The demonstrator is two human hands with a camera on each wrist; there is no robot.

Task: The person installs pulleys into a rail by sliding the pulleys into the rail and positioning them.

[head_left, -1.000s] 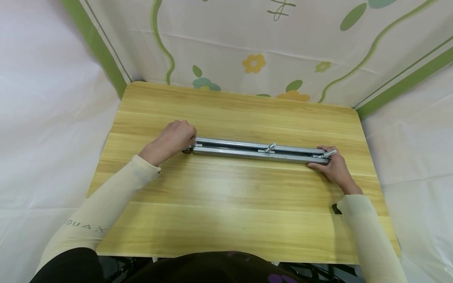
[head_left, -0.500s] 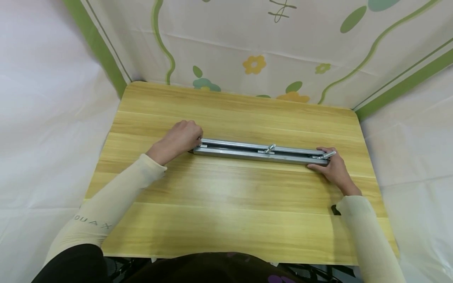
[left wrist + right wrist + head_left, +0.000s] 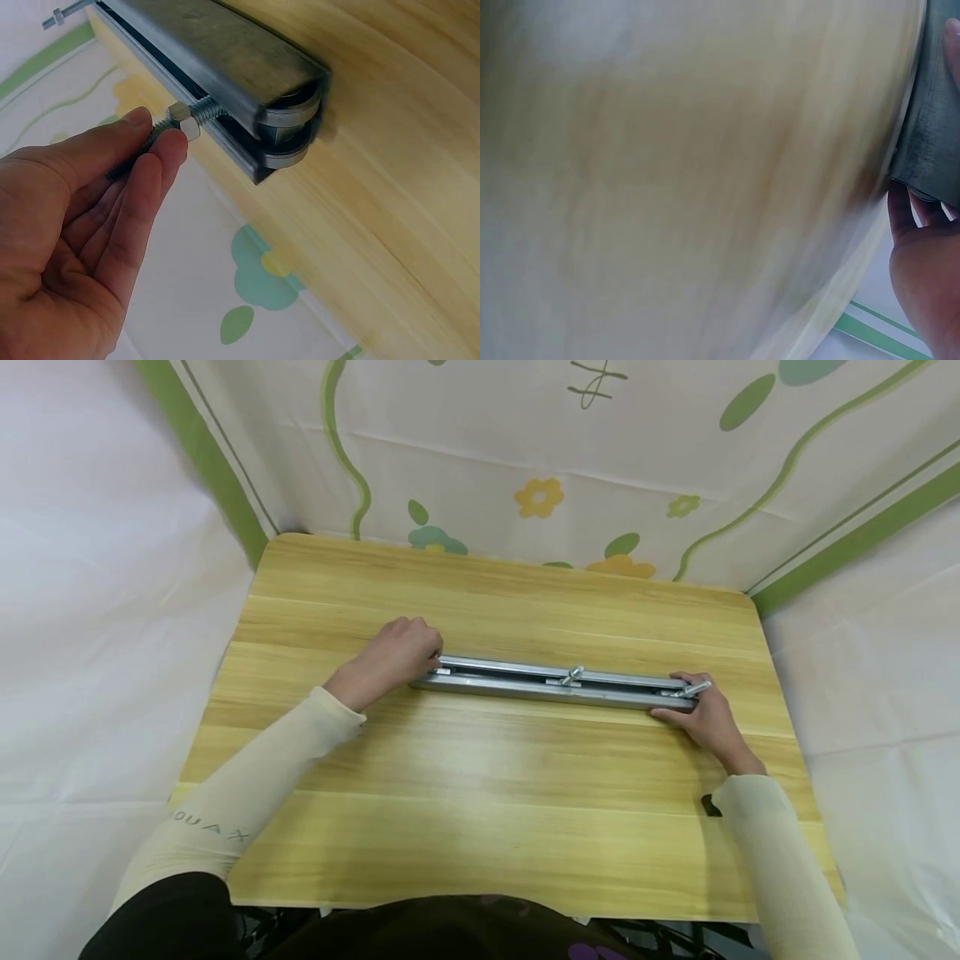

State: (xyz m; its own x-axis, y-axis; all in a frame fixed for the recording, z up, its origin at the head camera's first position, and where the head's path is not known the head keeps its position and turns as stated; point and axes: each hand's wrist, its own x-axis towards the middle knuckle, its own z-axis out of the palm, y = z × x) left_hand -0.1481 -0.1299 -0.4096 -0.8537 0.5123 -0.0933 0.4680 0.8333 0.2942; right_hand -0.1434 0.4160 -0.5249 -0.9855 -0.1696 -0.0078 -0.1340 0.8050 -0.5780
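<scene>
A long slotted steel rail (image 3: 510, 687) lies across the middle of the table, slot facing up. My left hand (image 3: 393, 658) is at its left end. In the left wrist view, thumb and fingers pinch a threaded bolt (image 3: 204, 111) carrying hex nuts (image 3: 184, 124). That bolt runs through the slot to a roller trolley (image 3: 289, 124), whose wheels sit just inside the rail's open end. A second bolt (image 3: 573, 675) stands tilted from the slot past the middle, a third bolt (image 3: 696, 688) at the right end. My right hand (image 3: 708, 714) grips the rail's right end, thumb on the near side.
The wooden table (image 3: 465, 827) reaches past both ends of the rail. A small black object (image 3: 711, 806) lies beside the right sleeve. A white printed curtain (image 3: 480, 452) hangs behind the table's back edge, with white cloth at both sides.
My left hand has moved to the right with its bolt, and the trolley, partly outside the rail's left end a second ago, has slid into it. My right hand stays in place.
</scene>
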